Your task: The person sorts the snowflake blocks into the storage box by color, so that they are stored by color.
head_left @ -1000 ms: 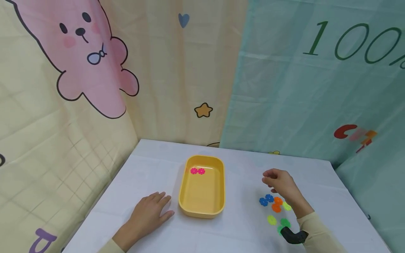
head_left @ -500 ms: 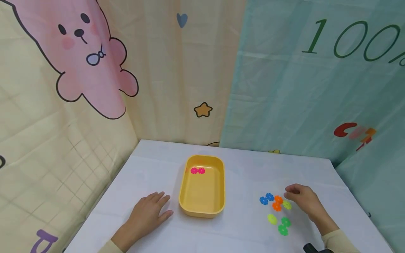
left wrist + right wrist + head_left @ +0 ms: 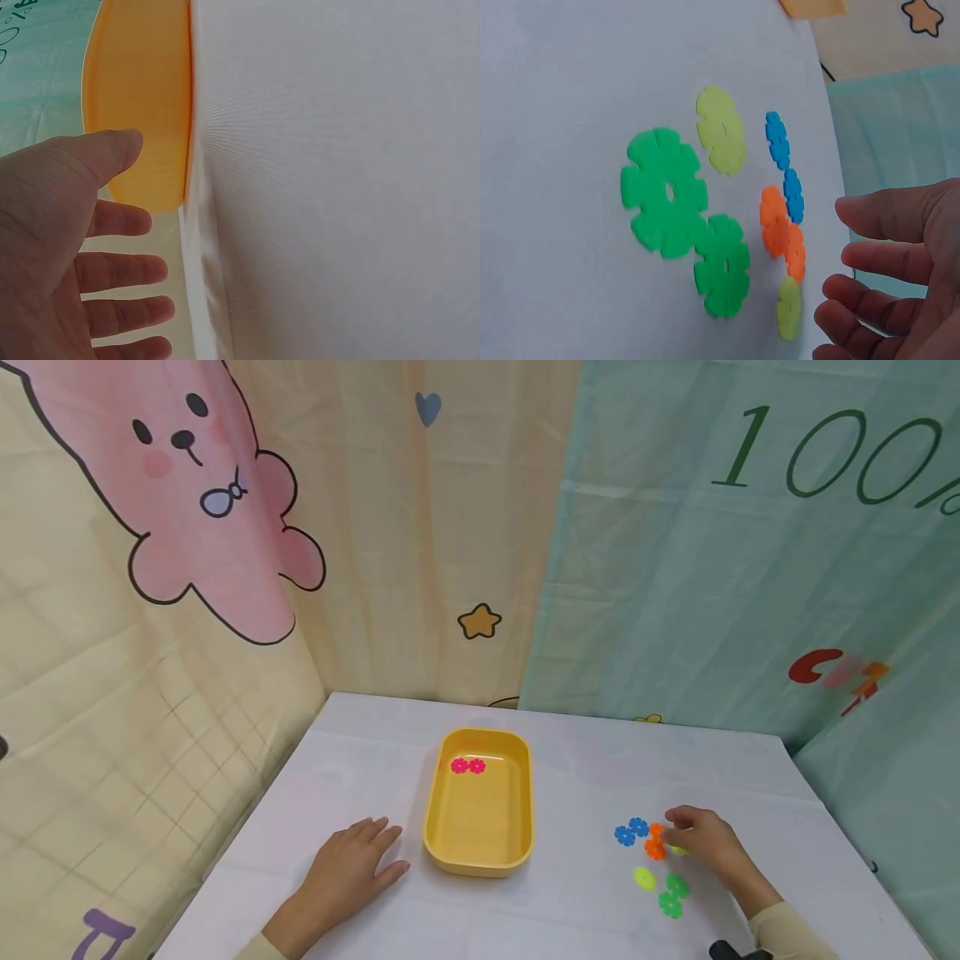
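Your right hand [image 3: 705, 843] sits low over the white table [image 3: 577, 777], fingers loosely curled and holding nothing, its fingertips [image 3: 855, 259] just beside the pair of joined orange plastic snowflake discs [image 3: 656, 842]. From the head view the tips seem to touch those discs, though the wrist view shows a small gap, so contact is uncertain. A pale yellow-green disc [image 3: 788, 307] lies just under your fingers. The pair of blue discs [image 3: 632, 832] lies just left of the orange ones; a second yellow-green disc [image 3: 644, 879] and two joined bright green discs [image 3: 672, 895] lie nearer to you.

Your left hand [image 3: 348, 868] rests flat on the table, fingers spread and straight, just left of the yellow rectangular plastic tray [image 3: 480, 860]. Two joined pink discs [image 3: 468, 766] lie inside the tray at its far end.
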Demonstrator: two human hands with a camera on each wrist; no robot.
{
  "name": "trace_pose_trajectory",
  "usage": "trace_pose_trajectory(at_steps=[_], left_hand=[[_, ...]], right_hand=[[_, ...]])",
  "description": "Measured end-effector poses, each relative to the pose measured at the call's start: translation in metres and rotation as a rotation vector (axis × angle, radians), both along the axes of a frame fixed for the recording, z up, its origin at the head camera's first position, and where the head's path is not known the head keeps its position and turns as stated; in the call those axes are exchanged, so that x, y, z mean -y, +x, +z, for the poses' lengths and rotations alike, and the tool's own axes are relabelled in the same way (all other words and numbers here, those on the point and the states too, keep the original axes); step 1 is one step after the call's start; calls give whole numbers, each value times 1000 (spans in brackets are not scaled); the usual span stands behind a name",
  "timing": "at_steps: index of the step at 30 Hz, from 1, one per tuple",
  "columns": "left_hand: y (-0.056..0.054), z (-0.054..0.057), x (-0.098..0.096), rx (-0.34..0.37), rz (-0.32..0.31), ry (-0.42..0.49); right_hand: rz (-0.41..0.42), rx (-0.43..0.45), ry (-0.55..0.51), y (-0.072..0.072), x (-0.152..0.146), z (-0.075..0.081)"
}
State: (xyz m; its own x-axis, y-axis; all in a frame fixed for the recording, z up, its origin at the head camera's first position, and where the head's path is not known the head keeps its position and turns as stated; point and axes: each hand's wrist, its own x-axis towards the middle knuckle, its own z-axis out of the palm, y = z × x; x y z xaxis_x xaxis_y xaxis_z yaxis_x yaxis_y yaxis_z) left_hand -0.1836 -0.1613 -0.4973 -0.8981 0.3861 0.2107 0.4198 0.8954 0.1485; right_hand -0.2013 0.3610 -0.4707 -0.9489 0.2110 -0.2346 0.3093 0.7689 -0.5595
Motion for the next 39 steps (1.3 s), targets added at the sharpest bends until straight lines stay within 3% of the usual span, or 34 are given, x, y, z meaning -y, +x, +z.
trace_pose_trajectory(at_steps=[13, 21, 30, 39], left_hand=[[2, -3, -3, 9, -8, 17], [2, -4, -2, 5, -8, 9], [1, -4, 0, -23, -18, 5], [0, -2, -1, -42, -21, 5]], right_hand=[[176, -77, 184, -11, 34, -8], [220, -97, 264, -12, 38, -14], [192, -44, 240, -16, 39, -12], [231, 36, 178, -27, 31, -10]])
